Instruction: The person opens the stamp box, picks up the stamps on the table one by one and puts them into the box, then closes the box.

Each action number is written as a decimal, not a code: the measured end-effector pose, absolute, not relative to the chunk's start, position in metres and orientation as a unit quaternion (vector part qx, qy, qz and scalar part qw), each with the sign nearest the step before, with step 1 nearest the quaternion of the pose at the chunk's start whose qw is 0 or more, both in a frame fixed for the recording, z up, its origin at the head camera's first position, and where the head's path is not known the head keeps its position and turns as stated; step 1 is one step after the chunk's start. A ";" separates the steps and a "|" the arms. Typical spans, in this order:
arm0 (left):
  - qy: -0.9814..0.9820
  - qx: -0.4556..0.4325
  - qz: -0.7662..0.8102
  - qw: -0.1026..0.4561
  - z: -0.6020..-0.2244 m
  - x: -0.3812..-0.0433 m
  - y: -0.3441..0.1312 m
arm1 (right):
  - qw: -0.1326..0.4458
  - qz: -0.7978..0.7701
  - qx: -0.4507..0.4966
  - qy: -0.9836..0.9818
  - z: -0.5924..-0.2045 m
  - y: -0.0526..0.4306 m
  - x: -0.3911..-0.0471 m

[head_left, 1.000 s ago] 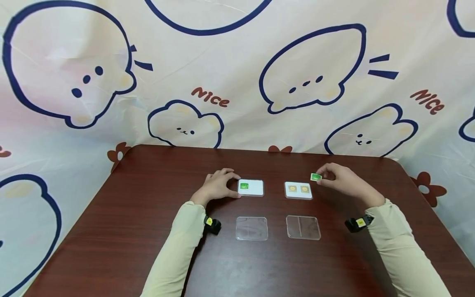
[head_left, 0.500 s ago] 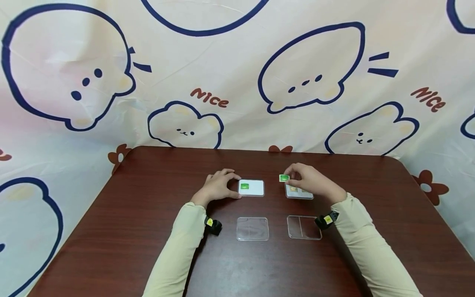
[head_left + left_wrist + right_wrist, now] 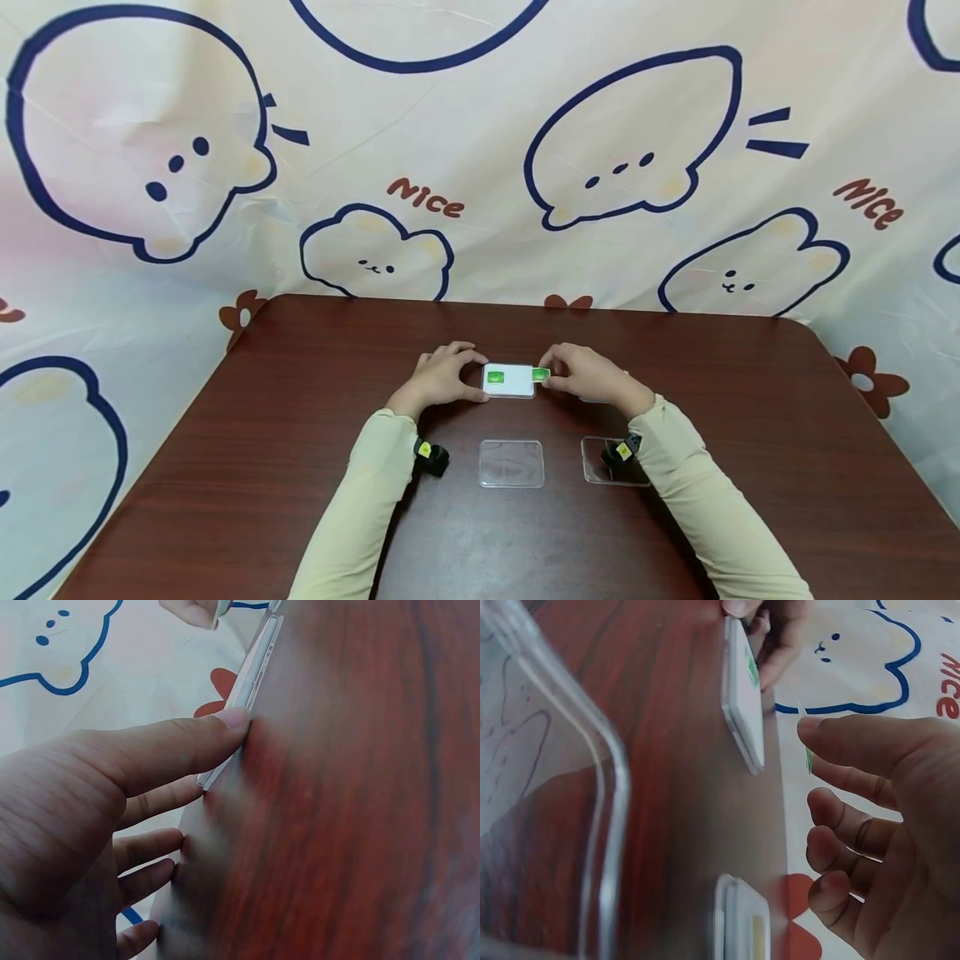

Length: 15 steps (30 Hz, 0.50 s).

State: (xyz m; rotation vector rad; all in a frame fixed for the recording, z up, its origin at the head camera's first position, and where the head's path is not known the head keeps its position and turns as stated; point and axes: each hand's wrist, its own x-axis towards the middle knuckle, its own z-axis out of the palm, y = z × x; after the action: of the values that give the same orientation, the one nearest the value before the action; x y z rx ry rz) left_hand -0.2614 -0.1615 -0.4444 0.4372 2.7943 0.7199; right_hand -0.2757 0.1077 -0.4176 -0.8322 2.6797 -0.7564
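My left hand (image 3: 441,379) holds a shallow clear case with a white inside (image 3: 516,383) by its left end, thumb at the near side and a finger at the far side. A small green square (image 3: 495,377) lies in the left half of the case. My right hand (image 3: 591,375) pinches another small green square with a white border (image 3: 541,375) between thumb and forefinger, at the case's right end. From the right wrist, this thin square (image 3: 808,760) shows edge-on, raised above the case. The other right fingers are loosely bent.
A second white case (image 3: 739,919), with a yellowish piece in it, is mostly hidden under my right hand in the head view. Two clear lids (image 3: 512,464) lie nearer me on the brown table (image 3: 315,467); the right lid (image 3: 595,461) is partly behind my wrist camera.
My right hand has carried the green square leftward, past the second case, to the right end of the held case. My left hand has kept its place.
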 end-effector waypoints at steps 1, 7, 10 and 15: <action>0.952 0.148 0.245 0.111 -0.444 -0.262 -0.162 | 0.116 -0.254 -0.287 0.916 -0.419 0.106 -0.276; 0.952 0.145 0.246 0.107 -0.443 -0.262 -0.162 | 0.105 -0.243 -0.295 0.918 -0.422 0.094 -0.278; 0.953 0.144 0.246 0.106 -0.443 -0.261 -0.161 | 0.108 -0.241 -0.298 0.917 -0.423 0.089 -0.278; 0.953 0.144 0.246 0.107 -0.444 -0.261 -0.160 | 0.121 -0.229 -0.300 0.918 -0.425 0.081 -0.279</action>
State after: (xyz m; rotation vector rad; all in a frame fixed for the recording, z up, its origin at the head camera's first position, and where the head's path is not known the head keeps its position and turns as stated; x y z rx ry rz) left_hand -0.2614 -0.1602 -0.4442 0.4241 2.8046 0.7236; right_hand -0.2792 0.0814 -0.4250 -0.8756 2.6809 -0.6698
